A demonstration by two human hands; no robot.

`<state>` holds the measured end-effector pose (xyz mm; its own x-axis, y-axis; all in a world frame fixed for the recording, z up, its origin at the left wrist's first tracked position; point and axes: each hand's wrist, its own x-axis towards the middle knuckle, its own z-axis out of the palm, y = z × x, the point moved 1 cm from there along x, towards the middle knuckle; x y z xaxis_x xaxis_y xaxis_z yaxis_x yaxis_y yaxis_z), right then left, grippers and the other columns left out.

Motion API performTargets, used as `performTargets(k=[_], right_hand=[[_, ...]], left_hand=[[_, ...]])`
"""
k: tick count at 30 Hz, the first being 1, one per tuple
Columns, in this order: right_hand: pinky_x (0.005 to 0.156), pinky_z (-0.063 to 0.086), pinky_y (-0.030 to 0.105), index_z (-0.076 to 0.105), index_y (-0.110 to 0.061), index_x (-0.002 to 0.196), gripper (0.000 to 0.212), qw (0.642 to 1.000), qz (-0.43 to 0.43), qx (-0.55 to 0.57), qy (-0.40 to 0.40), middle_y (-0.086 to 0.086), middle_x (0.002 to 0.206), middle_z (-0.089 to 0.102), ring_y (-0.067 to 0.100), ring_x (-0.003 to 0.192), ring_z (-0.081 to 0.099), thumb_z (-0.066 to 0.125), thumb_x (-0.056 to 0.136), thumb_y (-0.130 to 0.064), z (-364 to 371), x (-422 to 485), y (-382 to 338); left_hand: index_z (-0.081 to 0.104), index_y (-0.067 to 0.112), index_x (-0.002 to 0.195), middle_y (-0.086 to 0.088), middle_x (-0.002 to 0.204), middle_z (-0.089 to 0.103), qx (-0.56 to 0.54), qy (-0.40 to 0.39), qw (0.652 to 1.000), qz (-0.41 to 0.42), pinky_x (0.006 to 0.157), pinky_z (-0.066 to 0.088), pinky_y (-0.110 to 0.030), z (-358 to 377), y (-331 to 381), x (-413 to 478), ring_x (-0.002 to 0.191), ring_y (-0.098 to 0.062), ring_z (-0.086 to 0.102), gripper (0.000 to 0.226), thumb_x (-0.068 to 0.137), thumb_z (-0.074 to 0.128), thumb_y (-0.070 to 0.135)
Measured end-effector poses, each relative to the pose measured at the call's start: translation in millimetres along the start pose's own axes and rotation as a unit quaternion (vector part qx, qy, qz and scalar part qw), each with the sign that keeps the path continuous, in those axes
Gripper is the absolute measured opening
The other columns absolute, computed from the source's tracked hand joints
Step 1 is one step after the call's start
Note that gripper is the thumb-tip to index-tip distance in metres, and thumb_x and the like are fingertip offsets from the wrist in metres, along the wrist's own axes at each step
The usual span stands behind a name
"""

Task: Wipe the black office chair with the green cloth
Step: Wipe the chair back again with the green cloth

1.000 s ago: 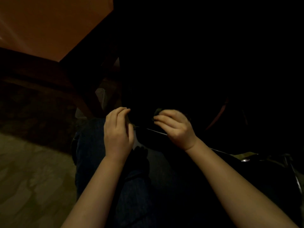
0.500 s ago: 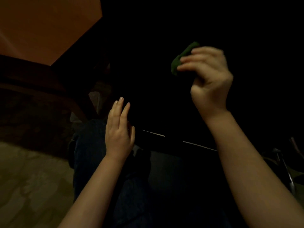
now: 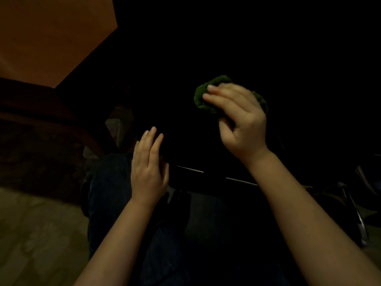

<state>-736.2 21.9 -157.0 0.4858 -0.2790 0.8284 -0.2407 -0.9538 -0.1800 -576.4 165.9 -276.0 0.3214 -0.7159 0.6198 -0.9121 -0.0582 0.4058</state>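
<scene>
Orange surface [image 3: 51,38] is showing at upper left. Left hand [image 3: 147,170] is hovering, fingers straight, by the black office chair [image 3: 206,141], too dark to tell its facing. Right hand [image 3: 241,124] is gripping the bunched green cloth [image 3: 201,98], long axis running left-right, before the chair.

We see a very dim scene: the black office chair [image 3: 206,145] sinks into near-total darkness, its edges lost. Weak warm light reaches only the orange surface [image 3: 51,38], the pale floor [image 3: 37,234] and our forearms [image 3: 309,223]. The right hand [image 3: 241,122] blurs softly on the green cloth [image 3: 203,98]
</scene>
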Motion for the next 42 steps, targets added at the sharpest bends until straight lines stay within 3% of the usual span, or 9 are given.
performTargets(k=[15,21,23,26,28,35,37,39,42], right_hand=[[0.102,0.044,0.032,0.066,-0.004,0.121,0.034,0.978,-0.097,-0.033,-0.179,0.007,0.130,0.062,0.023,0.115,0.060,0.045,0.095,-0.008,57.2,-114.3,2.8],[0.081,0.057,0.038,0.074,0.002,0.098,0.047,0.952,-0.138,-0.027,-0.272,0.015,0.102,0.073,0.029,0.093,0.071,0.029,0.104,-0.010,70.1,-137.9,12.9],[0.075,0.058,0.042,0.073,0.006,0.097,0.028,0.933,-0.085,-0.025,-0.349,0.021,0.101,0.072,0.034,0.090,0.071,0.048,0.100,-0.006,76.7,-147.9,20.2],[0.111,0.017,0.010,0.048,0.000,0.137,0.043,0.879,0.014,-0.023,-0.475,0.018,0.145,0.045,0.026,0.133,0.046,0.057,0.097,-0.013,86.5,-165.0,36.6],[0.099,-0.012,-0.003,0.032,-0.010,0.148,0.045,0.856,0.047,-0.006,-0.515,0.008,0.157,0.025,0.020,0.145,0.022,0.039,0.105,-0.020,97.5,-173.7,45.3],[0.109,0.009,0.007,0.047,0.001,0.138,0.042,0.855,0.019,-0.035,-0.517,0.019,0.146,0.044,0.029,0.135,0.043,0.047,0.099,-0.015,102.5,-181.4,46.7],[0.086,0.051,0.024,0.070,0.005,0.107,0.036,0.877,0.017,-0.032,-0.478,0.023,0.110,0.068,0.032,0.101,0.068,0.065,0.075,-0.011,95.1,-173.8,36.1],[0.061,0.056,0.029,0.076,0.001,0.085,0.026,0.915,-0.050,-0.028,-0.398,0.017,0.088,0.073,0.030,0.077,0.073,0.071,0.063,-0.012,88.3,-166.8,30.0],[0.061,0.058,0.034,0.076,0.000,0.074,0.038,0.944,-0.105,-0.044,-0.310,0.018,0.084,0.073,0.030,0.075,0.073,0.047,0.098,-0.006,80.0,-160.4,28.2]], left_hand=[[0.065,0.003,0.108,-0.012,0.102,0.062,0.016,-0.087,0.996,0.017,0.080,0.041,-0.034,6.7,3.1,-2.0,0.091,-0.028,0.058,0.030,0.086,0.049,0.015],[0.065,0.004,0.104,-0.009,0.098,0.062,-0.006,-0.101,0.995,0.008,0.076,0.042,-0.033,11.0,0.4,-2.3,0.089,-0.024,0.055,0.027,0.086,0.048,0.014],[0.065,0.004,0.104,-0.009,0.096,0.062,-0.015,-0.112,0.994,0.001,0.074,0.046,-0.036,13.0,0.3,-1.7,0.087,-0.025,0.057,0.027,0.086,0.047,0.014],[0.066,0.003,0.102,-0.009,0.093,0.062,-0.025,-0.124,0.992,0.004,0.070,0.048,-0.039,15.9,1.9,-1.4,0.084,-0.027,0.058,0.027,0.085,0.047,0.013],[0.066,0.003,0.101,-0.009,0.092,0.062,-0.029,-0.135,0.990,0.006,0.068,0.049,-0.041,17.8,4.0,-0.5,0.083,-0.027,0.058,0.027,0.084,0.047,0.013],[0.066,0.002,0.100,-0.009,0.089,0.062,-0.024,-0.152,0.988,-0.002,0.067,0.050,-0.042,19.6,7.8,1.1,0.080,-0.028,0.058,0.029,0.084,0.045,0.014],[0.066,0.003,0.101,-0.009,0.090,0.062,-0.021,-0.154,0.988,0.003,0.067,0.049,-0.042,19.1,7.6,-0.2,0.081,-0.028,0.058,0.028,0.085,0.046,0.014],[0.066,0.003,0.101,-0.009,0.090,0.062,-0.021,-0.155,0.988,0.006,0.068,0.050,-0.041,19.2,7.3,-0.8,0.082,-0.027,0.058,0.028,0.085,0.045,0.014],[0.066,0.002,0.101,-0.009,0.091,0.062,-0.019,-0.153,0.988,0.006,0.068,0.049,-0.040,20.3,7.9,-1.2,0.082,-0.027,0.058,0.029,0.087,0.045,0.014]])
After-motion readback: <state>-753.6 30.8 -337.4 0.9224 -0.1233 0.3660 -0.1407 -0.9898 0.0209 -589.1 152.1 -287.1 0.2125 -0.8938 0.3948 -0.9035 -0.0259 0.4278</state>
